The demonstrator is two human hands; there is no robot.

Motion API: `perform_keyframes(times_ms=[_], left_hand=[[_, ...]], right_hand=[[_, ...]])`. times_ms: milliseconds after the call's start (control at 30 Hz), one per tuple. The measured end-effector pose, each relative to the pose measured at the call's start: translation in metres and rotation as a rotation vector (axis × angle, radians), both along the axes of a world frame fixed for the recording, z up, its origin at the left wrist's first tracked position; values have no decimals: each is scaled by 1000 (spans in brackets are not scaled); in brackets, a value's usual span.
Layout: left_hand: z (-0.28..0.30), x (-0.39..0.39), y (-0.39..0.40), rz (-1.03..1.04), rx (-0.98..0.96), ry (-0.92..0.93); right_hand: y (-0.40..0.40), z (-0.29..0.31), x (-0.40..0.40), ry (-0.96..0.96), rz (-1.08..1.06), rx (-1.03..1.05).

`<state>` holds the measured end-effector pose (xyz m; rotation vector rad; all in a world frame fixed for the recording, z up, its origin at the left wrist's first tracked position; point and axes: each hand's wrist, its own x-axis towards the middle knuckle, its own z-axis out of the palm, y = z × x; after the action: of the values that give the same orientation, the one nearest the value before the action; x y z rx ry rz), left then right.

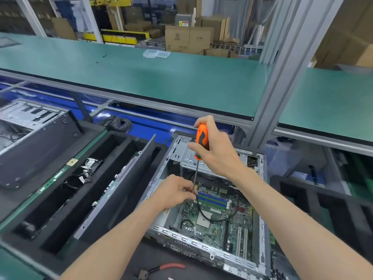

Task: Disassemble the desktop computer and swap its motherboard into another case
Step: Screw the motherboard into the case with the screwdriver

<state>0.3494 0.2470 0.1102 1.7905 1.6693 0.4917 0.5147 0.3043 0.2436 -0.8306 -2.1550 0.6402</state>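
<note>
An open metal computer case (203, 249) lies flat in front of me, with its green motherboard (222, 219) inside. My right hand (218, 150) grips the orange and black handle of a screwdriver (201, 142) held upright over the board. The thin shaft runs down to the board's upper left corner, beside the blue memory slots (214, 200). My left hand (175, 190) pinches the lower shaft near its tip. A second case (34, 126) lies at the far left.
A black foam tray (60, 199) with long slots holds cables and a side panel (117, 188) left of the case. Red-handled pliers (161, 268) lie at the near edge. A green shelf (141, 77) with a clear plastic box (156, 53) spans behind.
</note>
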Motion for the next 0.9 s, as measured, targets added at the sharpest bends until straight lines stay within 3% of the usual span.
perform_keyframes(times_ms=[200, 533, 667, 900], left_hand=[[7, 4, -14, 77, 47, -138], [9, 7, -39, 152, 251, -52], [13, 5, -39, 151, 178, 33], [20, 0, -47, 291, -2, -219]], right_hand=[[3, 3, -3, 4, 103, -10], [2, -7, -13, 25, 277, 5], [3, -14, -18, 13, 327, 6], [5, -24, -28, 19, 416, 11]])
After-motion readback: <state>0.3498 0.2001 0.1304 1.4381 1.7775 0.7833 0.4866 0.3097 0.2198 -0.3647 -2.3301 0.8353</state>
